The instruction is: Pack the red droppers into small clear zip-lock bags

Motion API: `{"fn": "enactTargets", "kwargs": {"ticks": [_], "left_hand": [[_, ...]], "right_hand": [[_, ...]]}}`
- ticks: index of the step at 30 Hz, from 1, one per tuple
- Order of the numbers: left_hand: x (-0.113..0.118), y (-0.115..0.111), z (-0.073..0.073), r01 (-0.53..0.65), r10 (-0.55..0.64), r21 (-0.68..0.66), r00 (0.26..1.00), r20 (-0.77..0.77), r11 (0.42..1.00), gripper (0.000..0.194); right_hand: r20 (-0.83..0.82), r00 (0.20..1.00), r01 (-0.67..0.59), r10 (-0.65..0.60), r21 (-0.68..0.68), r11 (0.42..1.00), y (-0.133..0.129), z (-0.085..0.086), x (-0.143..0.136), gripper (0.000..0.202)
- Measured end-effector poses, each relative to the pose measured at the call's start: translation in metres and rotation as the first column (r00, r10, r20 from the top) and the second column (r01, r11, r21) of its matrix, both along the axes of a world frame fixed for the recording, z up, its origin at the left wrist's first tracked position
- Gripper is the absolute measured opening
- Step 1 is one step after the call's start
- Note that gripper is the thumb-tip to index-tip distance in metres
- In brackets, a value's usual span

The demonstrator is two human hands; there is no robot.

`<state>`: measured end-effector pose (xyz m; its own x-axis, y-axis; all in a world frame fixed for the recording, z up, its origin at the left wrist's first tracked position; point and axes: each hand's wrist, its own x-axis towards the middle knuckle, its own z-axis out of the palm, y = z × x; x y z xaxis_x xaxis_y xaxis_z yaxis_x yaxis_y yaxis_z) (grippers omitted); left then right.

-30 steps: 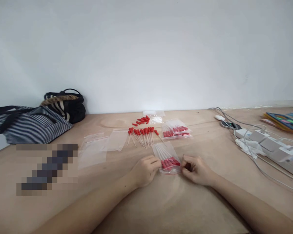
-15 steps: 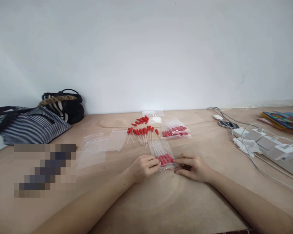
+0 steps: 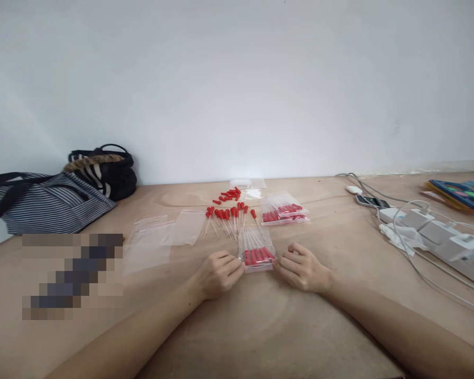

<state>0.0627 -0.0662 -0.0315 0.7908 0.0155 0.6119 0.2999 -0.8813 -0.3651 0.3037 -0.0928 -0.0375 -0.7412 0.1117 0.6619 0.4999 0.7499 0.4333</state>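
A clear zip bag [image 3: 259, 267] lies between my hands, its open-edge strip toward me, with several red-bulbed droppers [image 3: 256, 256] inside, bulbs nearest me. My left hand [image 3: 222, 273] is closed, pinching the bag's left corner. At the right corner, my right hand [image 3: 301, 269] pinches the edge with fingers curled. Just beyond the bag, loose droppers [image 3: 231, 215] lie in a row with bulbs pointing away. Filled bags of droppers [image 3: 286, 209] are stacked behind to the right.
Flat clear bags [image 3: 152, 245] lie to the left. Loose red bulbs [image 3: 229, 195] and clear tubes [image 3: 252, 193] sit farther back. A striped bag [image 3: 51, 202] and a black bag [image 3: 114, 176] stand at left. A power strip [image 3: 446, 245] with cables lies at right.
The bag of droppers has straightened and shifted slightly left. Both hands moved a little left, and the right fingers closed onto the bag's corner. A hand at the far right has gone from view.
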Motion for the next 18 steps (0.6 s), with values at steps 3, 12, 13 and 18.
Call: {"fn": "enactTargets", "kwargs": {"ticks": [3,12,13,18], "left_hand": [[0.001,0.001,0.0,-0.019,0.018,0.022,1.0,0.018,1.0,0.033],[0.002,0.001,0.002,-0.002,0.0,0.043,0.999,0.054,0.999,0.02],[0.002,0.002,0.002,0.006,-0.008,0.04,0.999,0.051,0.999,0.014],[0.007,0.004,-0.001,0.053,-0.054,0.017,0.996,0.067,0.998,0.012]], "right_hand": [[0.0,1.0,0.022,-0.022,0.015,1.0,0.0,0.0,0.0,0.022],[-0.012,0.998,0.054,-0.053,0.066,0.996,0.004,-0.003,-0.015,0.018],[-0.011,0.999,0.038,-0.038,0.068,0.997,0.005,-0.003,-0.017,0.02],[0.014,1.0,-0.009,0.008,0.077,0.997,0.008,-0.004,-0.021,0.026]]}}
